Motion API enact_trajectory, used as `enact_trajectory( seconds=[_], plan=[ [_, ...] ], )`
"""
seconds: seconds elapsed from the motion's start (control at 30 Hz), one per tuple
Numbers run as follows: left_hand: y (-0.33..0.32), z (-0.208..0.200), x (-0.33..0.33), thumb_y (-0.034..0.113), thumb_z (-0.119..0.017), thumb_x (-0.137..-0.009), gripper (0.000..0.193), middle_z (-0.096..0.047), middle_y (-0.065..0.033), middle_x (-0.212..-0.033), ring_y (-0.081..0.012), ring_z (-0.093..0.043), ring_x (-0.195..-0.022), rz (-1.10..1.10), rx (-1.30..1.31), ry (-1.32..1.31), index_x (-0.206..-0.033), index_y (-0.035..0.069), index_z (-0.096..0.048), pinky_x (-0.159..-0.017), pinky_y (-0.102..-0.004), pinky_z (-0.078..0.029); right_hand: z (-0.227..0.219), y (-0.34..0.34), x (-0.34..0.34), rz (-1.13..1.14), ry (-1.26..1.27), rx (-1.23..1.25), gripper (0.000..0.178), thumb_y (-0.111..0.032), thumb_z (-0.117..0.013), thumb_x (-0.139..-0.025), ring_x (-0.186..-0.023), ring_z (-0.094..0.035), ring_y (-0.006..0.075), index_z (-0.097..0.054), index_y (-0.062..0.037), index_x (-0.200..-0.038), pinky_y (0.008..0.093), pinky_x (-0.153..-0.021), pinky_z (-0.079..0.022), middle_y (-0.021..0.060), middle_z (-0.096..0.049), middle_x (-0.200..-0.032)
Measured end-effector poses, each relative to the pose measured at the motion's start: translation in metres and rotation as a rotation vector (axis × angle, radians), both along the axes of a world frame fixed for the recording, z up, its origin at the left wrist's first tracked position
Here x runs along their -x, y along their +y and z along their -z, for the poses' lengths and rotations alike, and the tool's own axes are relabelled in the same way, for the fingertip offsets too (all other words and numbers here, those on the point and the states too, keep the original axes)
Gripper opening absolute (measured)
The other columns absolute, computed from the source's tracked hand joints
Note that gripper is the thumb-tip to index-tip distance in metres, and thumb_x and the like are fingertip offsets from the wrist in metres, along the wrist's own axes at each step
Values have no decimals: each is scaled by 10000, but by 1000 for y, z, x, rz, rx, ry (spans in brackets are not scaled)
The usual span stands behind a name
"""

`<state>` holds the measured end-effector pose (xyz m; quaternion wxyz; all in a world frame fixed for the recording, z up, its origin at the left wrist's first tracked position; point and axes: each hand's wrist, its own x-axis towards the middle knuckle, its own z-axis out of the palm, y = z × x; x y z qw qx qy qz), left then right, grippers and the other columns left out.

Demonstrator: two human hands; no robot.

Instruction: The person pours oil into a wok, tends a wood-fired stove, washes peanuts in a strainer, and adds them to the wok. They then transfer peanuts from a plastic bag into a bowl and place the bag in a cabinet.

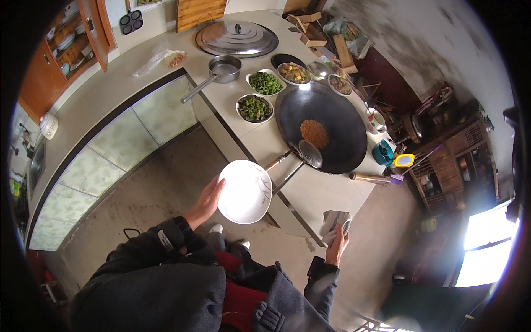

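At the far left, an orange-brown wooden cabinet (44, 83) stands with a door open, and a small white rounded appliance (48, 126) sits below it on the pale table (337, 196). Farther along lie a clear plastic bag (154, 62) and a grey metal saucepan (225, 69), its long handle pointing down-left past the table edge.

The left hand (206, 203) is closed on the left rim of a round white bowl (244, 192), held tilted in front of the table with its pale inside showing. Beyond stand a broad silver metal lid (237, 40), a white bowl of dark pieces with green bits (254, 108) and, just behind that, a white bowl of chopped greens (265, 83).

To their right is a wide black wok (345, 130), holding a brown grainy heap (314, 134) and the head of a metal ladle (310, 154). The right hand (336, 249), well apart from the left, grips a crumpled grey cloth (334, 222) by the table's near corner. A teal plastic container (383, 152) stands farthest right on the table.
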<state>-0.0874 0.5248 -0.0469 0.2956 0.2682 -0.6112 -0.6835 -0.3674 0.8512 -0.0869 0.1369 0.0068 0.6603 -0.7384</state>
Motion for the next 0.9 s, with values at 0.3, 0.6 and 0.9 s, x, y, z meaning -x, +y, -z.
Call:
enact_trajectory(
  seconds=[0.3,0.6,0.9],
  plan=[
    [57,-18,55,308,-442,-1022,417,-543,-183,-1216,-293,-563,-1058,155,392,-92,-1321,19,-473,-902,-384,-439,-48,-134,-101,-253,498,-437,496,-244,-686,-885,-977,-591,282,-486,23,-1251,402,-821,-498,161,-571,-1116],
    [43,-13,59,289,-437,-1028,373,-613,-153,-1148,-256,-588,-1048,200,204,35,-1258,12,-534,-911,-345,-445,-74,-172,-135,-481,643,-291,298,-181,-650,-847,-890,-592,285,-600,32,-1050,379,-818,-463,157,-611,-949],
    [17,-10,31,302,-414,-1041,413,-617,-81,-1102,-131,-539,-1026,351,122,-130,-1223,-45,-543,-909,-282,-434,-78,-159,-140,-1074,283,-179,402,-228,-677,-821,-912,-614,196,-619,21,-1131,343,-829,-479,163,-671,-957]
  ],
)
